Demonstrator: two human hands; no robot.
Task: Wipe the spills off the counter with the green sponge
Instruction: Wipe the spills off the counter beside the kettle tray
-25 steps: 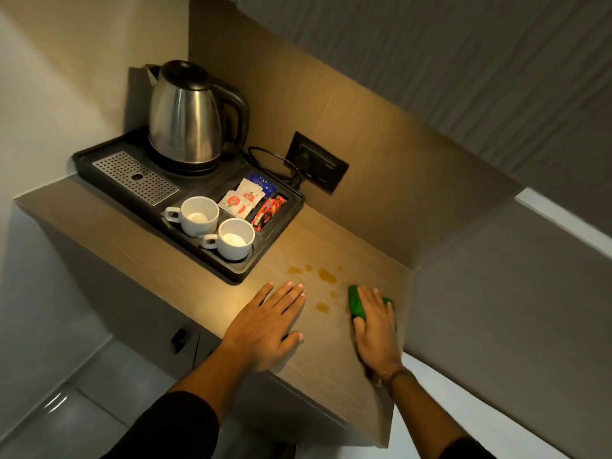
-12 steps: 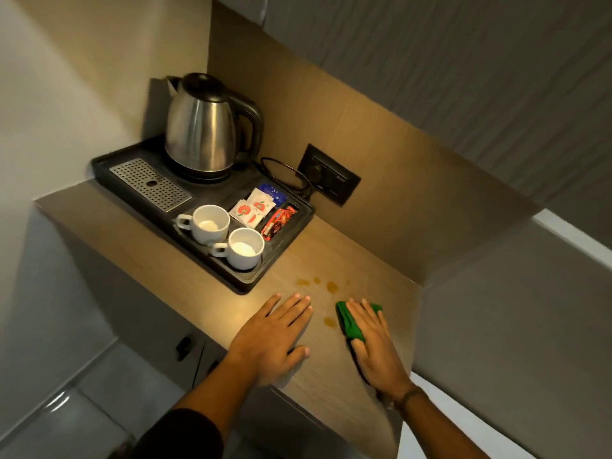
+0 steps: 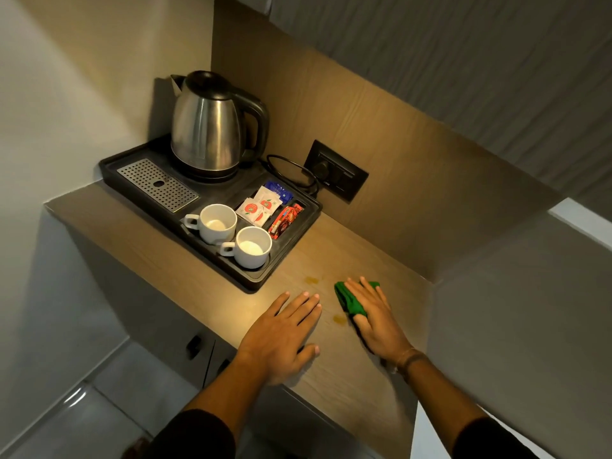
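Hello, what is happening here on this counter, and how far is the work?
A person is wiping brown spills off the light wooden counter. The right hand presses flat on the green sponge, while the left hand rests flat on the counter beside it. Two small brown spots are visible: one near the black tray and one between the hands, so the job is not finished. The tray holds a steel kettle and two white cups.
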